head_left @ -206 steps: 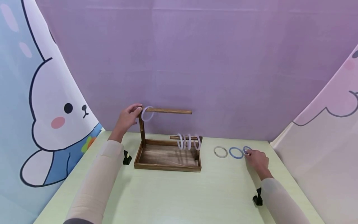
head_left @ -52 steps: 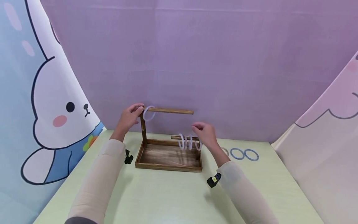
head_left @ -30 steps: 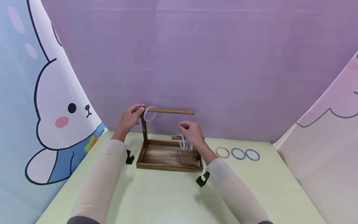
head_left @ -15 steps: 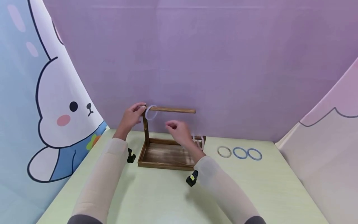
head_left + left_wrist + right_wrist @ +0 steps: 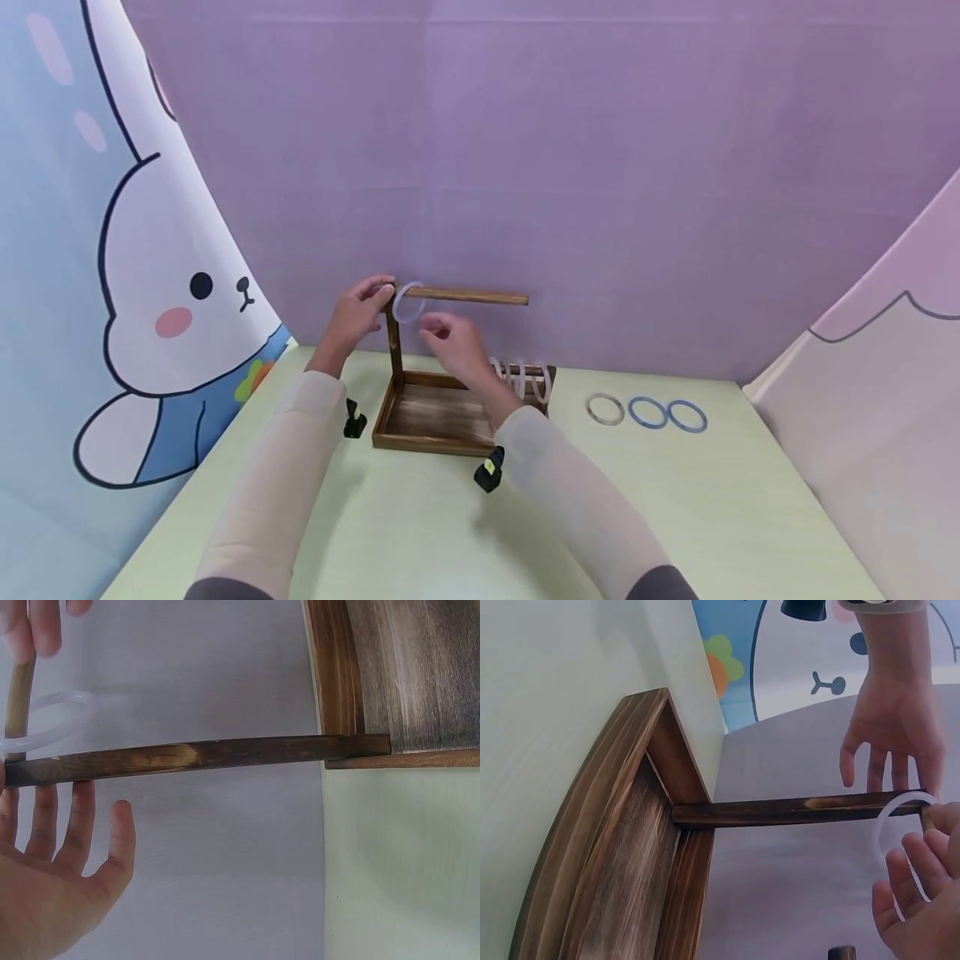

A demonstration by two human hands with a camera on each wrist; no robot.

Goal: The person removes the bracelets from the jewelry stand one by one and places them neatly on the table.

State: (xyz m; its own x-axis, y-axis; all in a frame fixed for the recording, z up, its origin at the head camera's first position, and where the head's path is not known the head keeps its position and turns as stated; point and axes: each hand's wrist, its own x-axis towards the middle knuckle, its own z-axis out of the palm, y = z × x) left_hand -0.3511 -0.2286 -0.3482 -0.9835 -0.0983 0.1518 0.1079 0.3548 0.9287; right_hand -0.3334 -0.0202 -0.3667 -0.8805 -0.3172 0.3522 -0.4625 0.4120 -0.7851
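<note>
A wooden bangle rack has an upper bar (image 5: 480, 296) on a tall post (image 5: 394, 343) and a tray base (image 5: 427, 449). My left hand (image 5: 357, 315) grips the top of the post between thumb and fingers. Around the upper bar, near the post, hangs one pale lavender bangle (image 5: 396, 305). Just right of that bangle is my right hand (image 5: 456, 344), fingers loosely bent and nothing held. In the left wrist view, a small gap separates its fingertips from the bangle (image 5: 41, 740). Several pale bangles (image 5: 549, 385) hang on the lower bar, partly behind my right forearm.
On the table (image 5: 420, 517), right of the rack, lie a greyish bangle (image 5: 605, 423) and two blue bangles (image 5: 648, 427), flat in a row. A purple cloth (image 5: 600, 183) stands behind. A rabbit-print cloth (image 5: 150, 250) borders the left side.
My right hand has left the blue bangles and moved leftward past the lower bar to beside the lavender bangle on the upper bar. My left hand has kept its grip on the post.
</note>
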